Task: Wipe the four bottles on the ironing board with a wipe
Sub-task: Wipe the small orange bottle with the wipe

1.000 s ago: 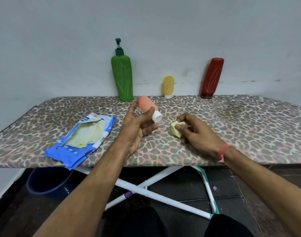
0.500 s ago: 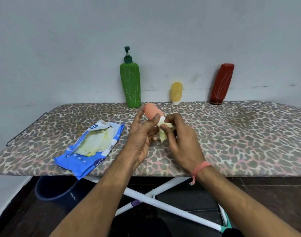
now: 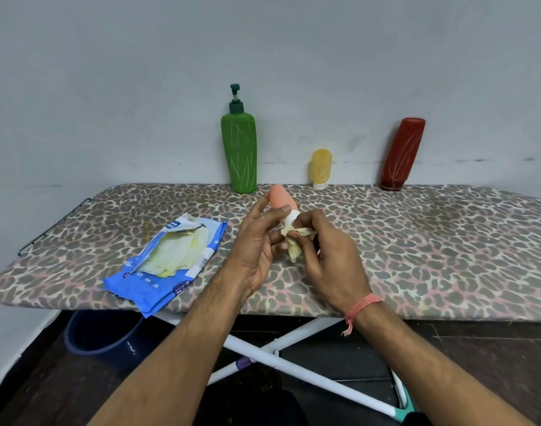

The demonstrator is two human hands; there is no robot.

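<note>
Now right hand has brought the pinched yellow wipe off the board onto the white cap of the orange bottle gripped by left hand; first wiping begins

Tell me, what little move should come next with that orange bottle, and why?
Probably slide the wipe from the white cap up along the orange bottle. The left hand holds the bottle tilted, and the right hand pinches the wipe at the cap end, so the body looks not yet covered.
</note>
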